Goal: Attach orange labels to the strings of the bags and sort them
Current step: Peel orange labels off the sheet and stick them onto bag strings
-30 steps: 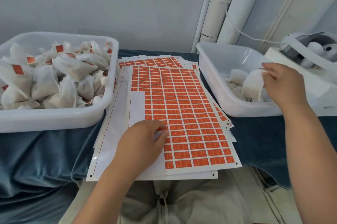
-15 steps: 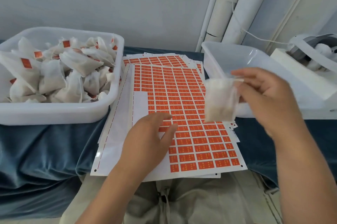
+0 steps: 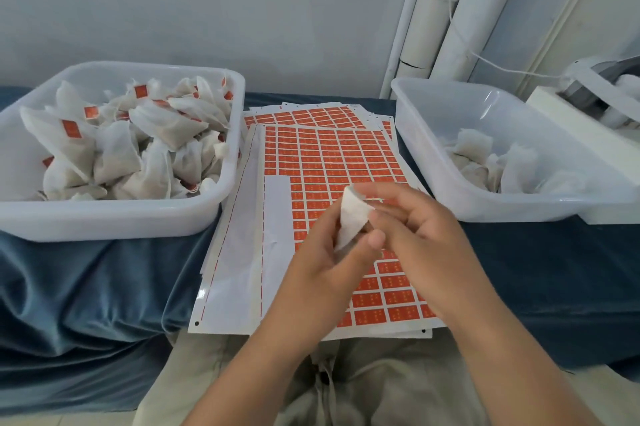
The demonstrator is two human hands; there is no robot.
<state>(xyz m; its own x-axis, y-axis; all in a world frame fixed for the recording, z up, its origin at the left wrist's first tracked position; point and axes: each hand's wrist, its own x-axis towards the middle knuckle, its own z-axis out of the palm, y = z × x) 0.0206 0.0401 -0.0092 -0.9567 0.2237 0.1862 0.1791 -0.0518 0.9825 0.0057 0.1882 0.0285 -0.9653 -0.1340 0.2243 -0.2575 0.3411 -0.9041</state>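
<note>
A small white bag (image 3: 350, 217) is held between both hands above the sheet of orange labels (image 3: 329, 162). My left hand (image 3: 332, 252) grips its lower part with thumb and fingers. My right hand (image 3: 412, 228) pinches its upper edge from the right. Whether an orange label or the string is in my fingers is hidden. The left white tub (image 3: 114, 217) holds several bags with orange labels on them. The right white tub (image 3: 433, 134) holds several plain white bags (image 3: 485, 159).
The label sheets lie stacked on a blue cloth (image 3: 86, 287) between the tubs; the top sheet's left columns are peeled bare. White pipes (image 3: 446, 10) run up the wall behind. A white device (image 3: 595, 93) sits at the far right. My lap is at the bottom.
My right hand took a bag from the right tub and carried it left over the sheet. My left hand lifted off the labels and now grips the bag too.
</note>
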